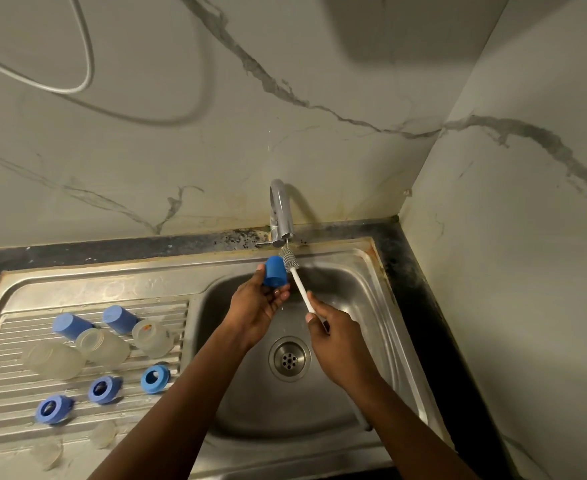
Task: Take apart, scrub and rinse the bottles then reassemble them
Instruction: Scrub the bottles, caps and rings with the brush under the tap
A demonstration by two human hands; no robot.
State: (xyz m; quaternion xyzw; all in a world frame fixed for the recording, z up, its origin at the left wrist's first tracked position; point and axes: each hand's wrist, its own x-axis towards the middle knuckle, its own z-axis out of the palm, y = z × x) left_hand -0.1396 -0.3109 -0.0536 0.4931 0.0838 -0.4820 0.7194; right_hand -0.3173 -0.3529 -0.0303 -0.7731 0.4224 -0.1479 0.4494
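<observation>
Both forearms reach over the sink: left hand grips a blue cap, right hand pinches the brush (bristles under the tap, for rinsing).

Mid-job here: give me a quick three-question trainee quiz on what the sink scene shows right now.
1. True or false: the left hand holds a blue cap near the tap.
2. What does the right hand grip? A) a sponge B) a white-handled brush C) a clear bottle
3. Fill in: the three blue rings lie on the ribbed ____ left of the sink basin, nearer the person than the clear bottles.

Key
1. True.
2. B; its bristle head is up just under the spout, beside the cap and not inside it.
3. Draining board.
</observation>
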